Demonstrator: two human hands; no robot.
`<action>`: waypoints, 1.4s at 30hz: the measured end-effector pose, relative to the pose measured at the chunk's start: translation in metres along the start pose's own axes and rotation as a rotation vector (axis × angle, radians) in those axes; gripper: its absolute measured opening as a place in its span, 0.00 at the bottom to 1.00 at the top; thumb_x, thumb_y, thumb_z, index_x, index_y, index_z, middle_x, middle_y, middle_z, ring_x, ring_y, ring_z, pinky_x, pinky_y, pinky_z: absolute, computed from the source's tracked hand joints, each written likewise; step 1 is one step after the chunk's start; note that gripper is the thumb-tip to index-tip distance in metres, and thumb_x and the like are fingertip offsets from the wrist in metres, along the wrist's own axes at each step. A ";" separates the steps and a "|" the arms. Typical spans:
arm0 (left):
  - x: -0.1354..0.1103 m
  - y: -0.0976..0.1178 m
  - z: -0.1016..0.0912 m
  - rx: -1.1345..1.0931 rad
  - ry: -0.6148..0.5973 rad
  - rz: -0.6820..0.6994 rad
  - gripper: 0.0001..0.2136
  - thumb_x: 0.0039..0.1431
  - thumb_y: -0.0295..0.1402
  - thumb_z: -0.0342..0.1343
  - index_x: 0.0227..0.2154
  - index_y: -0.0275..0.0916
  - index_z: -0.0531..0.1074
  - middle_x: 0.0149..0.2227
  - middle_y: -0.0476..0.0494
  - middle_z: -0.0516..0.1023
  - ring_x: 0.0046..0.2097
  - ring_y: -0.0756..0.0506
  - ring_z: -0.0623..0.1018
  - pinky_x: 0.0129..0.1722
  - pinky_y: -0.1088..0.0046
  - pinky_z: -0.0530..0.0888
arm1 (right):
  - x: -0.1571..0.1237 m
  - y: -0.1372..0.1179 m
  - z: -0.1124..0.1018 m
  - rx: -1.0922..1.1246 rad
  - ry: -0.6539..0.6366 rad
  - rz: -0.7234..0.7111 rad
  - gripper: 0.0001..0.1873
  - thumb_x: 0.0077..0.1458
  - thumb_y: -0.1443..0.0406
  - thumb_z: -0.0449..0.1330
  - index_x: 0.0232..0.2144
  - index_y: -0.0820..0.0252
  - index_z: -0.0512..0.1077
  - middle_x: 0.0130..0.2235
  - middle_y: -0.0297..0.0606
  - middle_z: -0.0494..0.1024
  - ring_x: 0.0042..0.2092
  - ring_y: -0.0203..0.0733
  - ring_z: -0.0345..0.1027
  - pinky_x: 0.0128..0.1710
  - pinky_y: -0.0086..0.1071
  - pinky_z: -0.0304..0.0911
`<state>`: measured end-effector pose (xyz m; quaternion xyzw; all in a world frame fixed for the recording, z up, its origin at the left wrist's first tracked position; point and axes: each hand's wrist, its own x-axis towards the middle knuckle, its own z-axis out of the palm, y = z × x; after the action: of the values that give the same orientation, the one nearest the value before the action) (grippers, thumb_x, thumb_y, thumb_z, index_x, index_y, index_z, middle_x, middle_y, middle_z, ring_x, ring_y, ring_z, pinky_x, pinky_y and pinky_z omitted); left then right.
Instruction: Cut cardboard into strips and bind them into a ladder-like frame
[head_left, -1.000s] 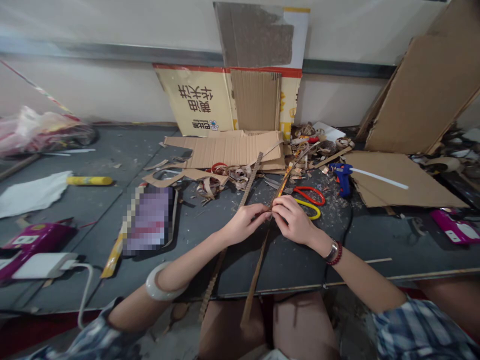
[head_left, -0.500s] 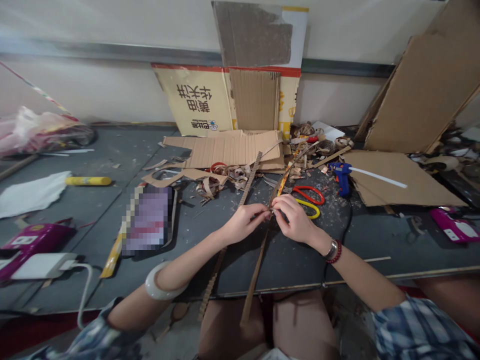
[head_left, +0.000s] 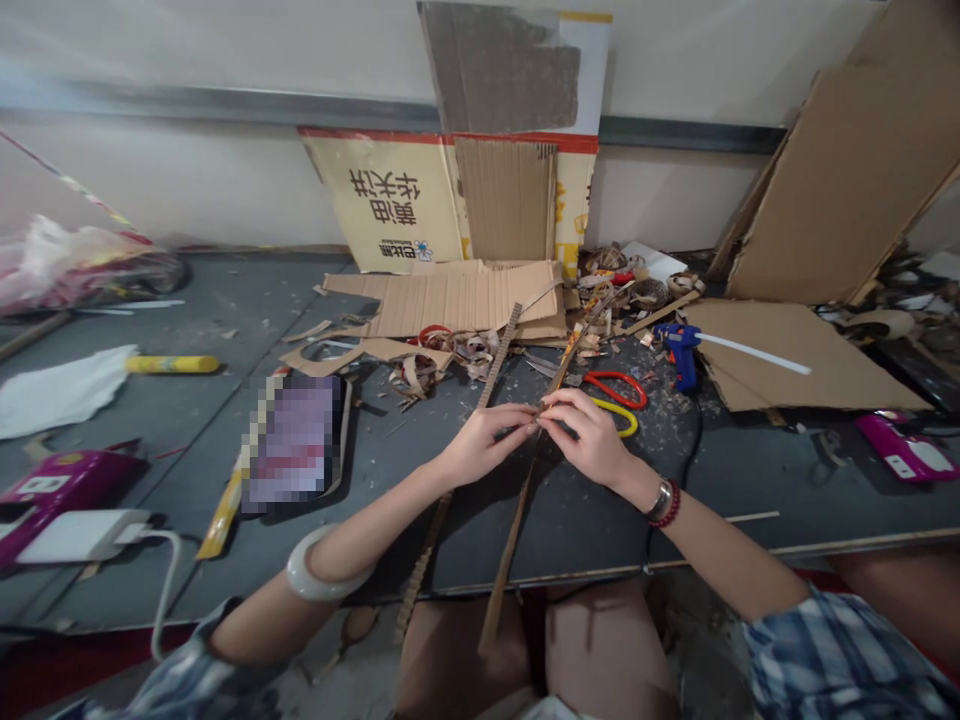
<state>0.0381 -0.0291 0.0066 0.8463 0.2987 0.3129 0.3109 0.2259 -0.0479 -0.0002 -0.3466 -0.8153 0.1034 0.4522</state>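
My left hand (head_left: pixel 486 445) and my right hand (head_left: pixel 589 438) meet above the dark table, fingertips pinched together on a long thin cardboard strip (head_left: pixel 512 545). The strip runs from the scraps beyond my hands down past the table's front edge. Under my left hand lies a second, ridged cardboard strip (head_left: pixel 496 365), which also hangs over the edge. Just beyond my right hand is a pair of scissors (head_left: pixel 616 388) with one red and one yellow handle loop. My fingers hide the pinched spot.
Cardboard pieces (head_left: pixel 450 300) and curled scraps (head_left: pixel 476 352) lie at the back. A blue glue gun (head_left: pixel 681 352) with a white stick is at right, beside a flat cardboard sheet (head_left: pixel 795 360). On the left are a phone-like object (head_left: pixel 292 445), a yellow tube (head_left: pixel 172 364) and a purple power strip (head_left: pixel 67 490).
My fingertips have shifted slightly on the strip, and my right fingers have drawn closer to the left ones. The strip's far part has turned a little. The view has moved slightly.
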 end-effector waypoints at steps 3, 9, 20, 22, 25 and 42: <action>0.000 0.001 -0.001 -0.020 -0.019 -0.015 0.10 0.60 0.32 0.48 0.37 0.35 0.74 0.41 0.40 0.76 0.45 0.46 0.74 0.46 0.72 0.69 | -0.002 0.000 0.002 0.020 0.023 0.008 0.06 0.57 0.70 0.52 0.35 0.59 0.68 0.41 0.41 0.70 0.45 0.38 0.66 0.46 0.35 0.65; -0.001 0.000 0.000 -0.033 -0.028 -0.011 0.10 0.60 0.31 0.48 0.36 0.35 0.74 0.42 0.40 0.76 0.45 0.46 0.74 0.46 0.72 0.69 | -0.001 0.000 0.001 0.022 0.056 0.045 0.06 0.58 0.69 0.51 0.35 0.58 0.68 0.40 0.40 0.71 0.44 0.38 0.67 0.44 0.34 0.67; 0.000 0.003 -0.001 -0.055 0.047 -0.014 0.09 0.58 0.31 0.50 0.37 0.35 0.74 0.42 0.40 0.76 0.46 0.45 0.74 0.48 0.71 0.68 | 0.002 0.001 -0.001 0.002 0.083 0.010 0.05 0.55 0.69 0.55 0.35 0.59 0.70 0.43 0.42 0.71 0.48 0.39 0.65 0.49 0.36 0.65; 0.000 0.004 -0.001 -0.073 0.043 -0.040 0.09 0.58 0.32 0.51 0.36 0.35 0.74 0.40 0.40 0.77 0.44 0.45 0.74 0.46 0.71 0.69 | 0.000 0.001 0.000 -0.013 0.067 -0.009 0.06 0.56 0.70 0.54 0.35 0.59 0.70 0.43 0.42 0.72 0.47 0.39 0.66 0.48 0.36 0.65; 0.000 0.003 0.000 -0.165 0.052 -0.156 0.10 0.56 0.34 0.53 0.37 0.35 0.74 0.38 0.41 0.77 0.39 0.46 0.76 0.42 0.72 0.71 | -0.002 0.003 0.001 -0.033 0.037 -0.025 0.07 0.56 0.70 0.54 0.36 0.59 0.71 0.44 0.42 0.72 0.47 0.39 0.66 0.48 0.36 0.65; 0.002 -0.002 0.006 -0.729 -0.073 -0.483 0.11 0.53 0.33 0.56 0.38 0.30 0.72 0.30 0.43 0.79 0.30 0.51 0.76 0.35 0.75 0.73 | -0.004 0.004 0.004 -0.022 0.017 0.062 0.09 0.57 0.68 0.51 0.36 0.59 0.71 0.44 0.41 0.72 0.45 0.38 0.67 0.46 0.33 0.66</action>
<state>0.0429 -0.0284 0.0022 0.5977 0.3471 0.2862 0.6637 0.2258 -0.0467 -0.0075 -0.3778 -0.8013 0.1054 0.4517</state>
